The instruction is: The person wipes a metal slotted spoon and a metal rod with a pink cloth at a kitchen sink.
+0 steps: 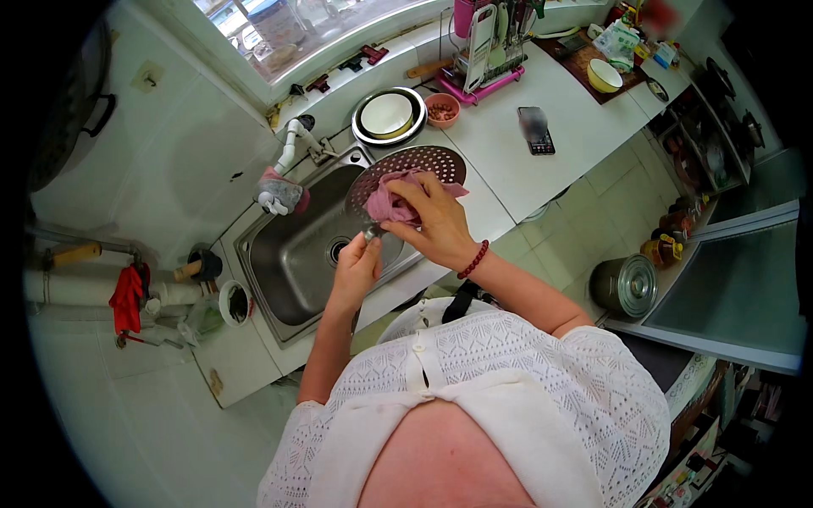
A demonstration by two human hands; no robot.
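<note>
My left hand (359,267) grips a small metal piece (373,230), perhaps a handle or knob, at the near edge of a round perforated metal plate (438,160). The plate is tilted over the right end of a stainless steel sink (286,273). My right hand (438,222) holds a crumpled pink cloth (387,198) against the plate, its fingertips close to the left hand. The cloth and fingers hide the middle of the plate and part of the metal piece. A white faucet pipe (289,149) stands behind the sink, a grey and pink cloth (279,190) around its end.
Stacked bowls (387,114) and a pink bowl of small brown items (443,110) sit behind the plate. Farther right are a pink dish rack (483,86), a phone (537,130) and a yellow bowl (603,76) on a cutting board. A white bowl (235,303) stands left of the sink.
</note>
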